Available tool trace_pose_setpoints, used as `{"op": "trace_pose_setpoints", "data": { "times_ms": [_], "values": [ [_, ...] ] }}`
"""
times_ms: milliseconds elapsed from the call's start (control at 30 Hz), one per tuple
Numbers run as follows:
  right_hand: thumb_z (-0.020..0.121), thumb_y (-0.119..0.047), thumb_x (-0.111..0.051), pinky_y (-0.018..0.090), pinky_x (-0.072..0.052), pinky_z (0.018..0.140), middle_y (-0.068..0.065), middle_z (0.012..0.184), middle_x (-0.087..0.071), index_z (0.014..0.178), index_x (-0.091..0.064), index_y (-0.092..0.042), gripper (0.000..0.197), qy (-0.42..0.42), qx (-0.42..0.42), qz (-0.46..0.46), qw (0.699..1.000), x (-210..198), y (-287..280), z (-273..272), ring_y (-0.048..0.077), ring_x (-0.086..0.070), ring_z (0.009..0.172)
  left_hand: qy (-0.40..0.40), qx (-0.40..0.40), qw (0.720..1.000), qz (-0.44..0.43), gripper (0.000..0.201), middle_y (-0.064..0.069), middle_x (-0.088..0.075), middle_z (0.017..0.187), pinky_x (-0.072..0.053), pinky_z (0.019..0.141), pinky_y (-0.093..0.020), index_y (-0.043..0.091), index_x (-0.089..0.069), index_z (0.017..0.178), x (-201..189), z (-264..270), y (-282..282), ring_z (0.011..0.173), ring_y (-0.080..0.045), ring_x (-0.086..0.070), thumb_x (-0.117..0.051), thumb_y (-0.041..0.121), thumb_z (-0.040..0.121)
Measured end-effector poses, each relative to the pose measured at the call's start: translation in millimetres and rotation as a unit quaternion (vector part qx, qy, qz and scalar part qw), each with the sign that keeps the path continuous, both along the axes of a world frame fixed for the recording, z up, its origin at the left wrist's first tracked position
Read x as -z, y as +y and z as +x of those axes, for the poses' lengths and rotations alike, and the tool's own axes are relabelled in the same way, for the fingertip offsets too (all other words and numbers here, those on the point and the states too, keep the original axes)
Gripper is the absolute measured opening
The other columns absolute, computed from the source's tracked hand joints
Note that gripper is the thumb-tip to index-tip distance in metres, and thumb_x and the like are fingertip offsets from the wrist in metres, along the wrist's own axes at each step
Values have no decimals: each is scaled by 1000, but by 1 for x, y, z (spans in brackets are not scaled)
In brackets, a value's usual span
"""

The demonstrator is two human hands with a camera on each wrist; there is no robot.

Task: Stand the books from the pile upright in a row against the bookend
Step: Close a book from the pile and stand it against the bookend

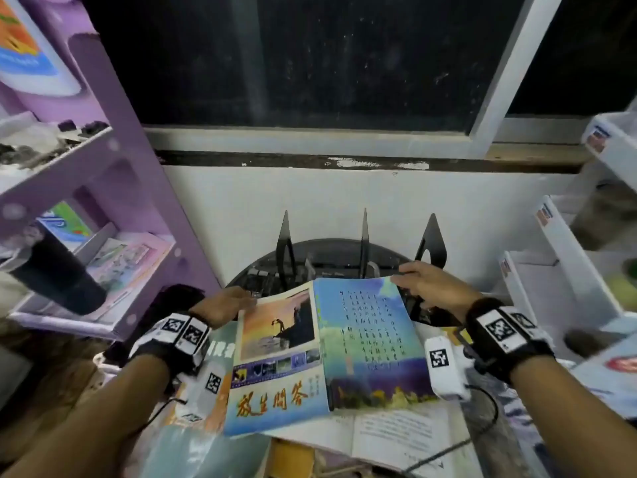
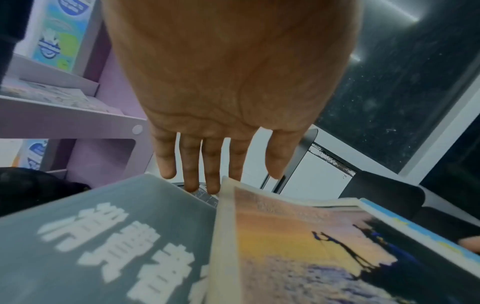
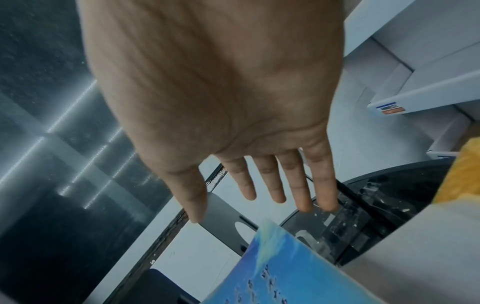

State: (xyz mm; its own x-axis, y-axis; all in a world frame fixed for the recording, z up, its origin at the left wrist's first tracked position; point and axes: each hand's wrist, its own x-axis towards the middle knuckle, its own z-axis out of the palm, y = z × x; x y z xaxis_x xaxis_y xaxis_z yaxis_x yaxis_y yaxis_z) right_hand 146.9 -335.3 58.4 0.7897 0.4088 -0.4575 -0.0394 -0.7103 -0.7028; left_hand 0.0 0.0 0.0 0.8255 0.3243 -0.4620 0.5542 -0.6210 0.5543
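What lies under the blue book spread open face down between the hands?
Under the blue book lie a grey-green book on the left and an open white-paged book nearer the camera; whatever lies beneath its middle is covered.

An open book [image 1: 324, 346] lies spread face-down atop a pile of books [image 1: 396, 439], the left hand [image 1: 220, 305] at its far left corner, the right hand [image 1: 427, 284] at its far right. Behind it stand three bookends [image 1: 363, 243] in a row against the wall [image 1: 344, 201], beneath a window [image 1: 310, 56]. Shelving [image 1: 103, 160] flanks the left; boxes [image 1: 565, 257] stand right.

orange characters 放生問答 on open book's front cover [image 1: 275, 367], back-cover columns unreadable
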Motion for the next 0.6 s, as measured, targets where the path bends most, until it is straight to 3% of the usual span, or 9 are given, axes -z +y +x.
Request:
{"op": "trace_pose_setpoints", "data": {
  "times_ms": [100, 233, 300, 367, 433, 500, 567, 600],
  "values": [
    [94, -41, -58, 33, -48, 83, 5, 131, -52, 143, -38, -17, 58, -4, 12, -2, 1000, 18, 9, 10, 22, -53, 110, 36, 15, 999, -14, 42, -3, -51, 128, -36, 107, -37, 10, -54, 127, 10, 9, 1, 120, -23, -49, -51, 39, 96],
    [93, -38, -60, 37, -50, 84, 9, 131, -54, 132, -47, -13, 47, -11, -5, -8, 1000, 41, 16, 15, 26, -55, 115, 70, 49, 995, 43, 41, -5, -52, 120, -38, 107, -42, 11, -56, 120, 19, 20, 1, 118, -26, -50, -51, 43, 95],
    [92, -38, -61, 35, -49, 81, 12, 124, -58, 122, -52, -13, 40, -30, -26, -23, 999, 47, 17, 14, 28, -58, 114, 54, 50, 996, 46, 31, -7, -59, 112, -45, 98, -39, 15, -61, 102, 20, 22, 2, 104, -24, -56, -55, 43, 93],
    [91, -36, -63, 34, -49, 77, 14, 120, -63, 118, -54, -12, 38, -38, -40, -28, 998, 49, 17, 13, 31, -61, 111, 32, 39, 998, 35, 24, -7, -60, 94, -46, 76, -30, 16, -60, 84, 21, 22, 3, 81, -18, -55, -59, 39, 91],
    [91, -33, -65, 32, -47, 67, 16, 112, -66, 118, -55, -7, 38, -46, -54, -18, 997, 47, 16, 12, 33, -65, 96, 9, 32, 998, 50, 26, -6, -58, 86, -41, 71, -28, 11, -59, 83, 17, 21, 1, 76, -18, -51, -61, 36, 91],
    [89, -31, -68, 27, -37, 53, 16, 91, -65, 117, -56, -3, 41, -71, -65, -21, 995, 43, 13, 9, 27, -57, 71, -19, 38, 995, 86, 27, -6, -60, 87, -40, 75, -30, 10, -59, 85, 9, 18, -4, 81, -20, -52, -61, 36, 91],
    [86, -33, -71, 25, -31, 47, 6, 73, -57, 117, -54, -9, 42, -118, -59, -46, 990, 38, 11, 6, 19, -46, 54, -44, 50, 991, 115, 24, -7, -62, 89, -42, 72, -28, 14, -57, 83, 1, 16, -7, 80, -19, -55, -60, 36, 91],
    [85, -33, -73, 26, -32, 47, 1, 72, -55, 117, -51, -15, 43, -139, -54, -62, 987, 36, 10, 4, 16, -45, 53, -55, 47, 990, 121, 23, -7, -63, 89, -43, 68, -26, 14, -57, 85, -3, 14, -8, 77, -18, -55, -60, 36, 91]
  ]
}}
